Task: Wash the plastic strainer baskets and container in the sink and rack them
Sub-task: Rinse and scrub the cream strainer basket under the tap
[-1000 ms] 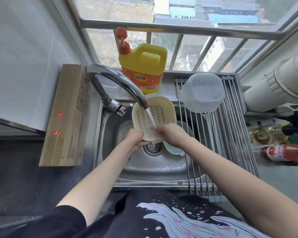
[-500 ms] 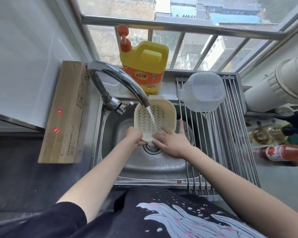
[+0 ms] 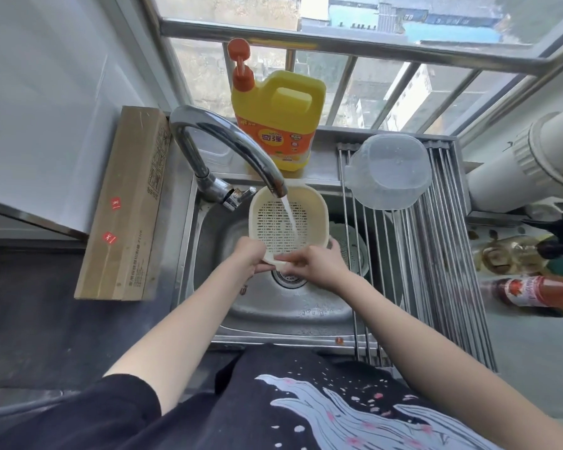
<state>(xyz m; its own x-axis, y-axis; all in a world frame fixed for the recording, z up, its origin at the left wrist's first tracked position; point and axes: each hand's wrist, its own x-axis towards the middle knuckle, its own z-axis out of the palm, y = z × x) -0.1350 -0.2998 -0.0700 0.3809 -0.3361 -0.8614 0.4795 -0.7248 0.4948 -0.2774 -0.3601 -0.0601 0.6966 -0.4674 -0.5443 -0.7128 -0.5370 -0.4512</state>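
Observation:
A cream plastic strainer basket (image 3: 309, 216) is tilted toward me under the running tap (image 3: 238, 151), and water streams onto its slotted inside. My left hand (image 3: 249, 254) grips its near rim from the left. My right hand (image 3: 319, 266) is on the near rim too, fingers curled over the edge. A second pale strainer (image 3: 355, 248) lies in the steel sink (image 3: 290, 310) behind my right hand, partly hidden. The clear plastic container (image 3: 389, 172) rests upside down on the roll-up rack (image 3: 442, 254).
A yellow detergent jug (image 3: 278, 115) with an orange pump stands on the sill behind the tap. A long cardboard box (image 3: 127, 203) lies left of the sink. Bottles (image 3: 540, 290) lie on the counter to the right, below a white pipe (image 3: 530, 157).
My right hand opened off the basket half a second ago and has closed on its near rim again. The basket has stayed under the stream, tilted a little more upright.

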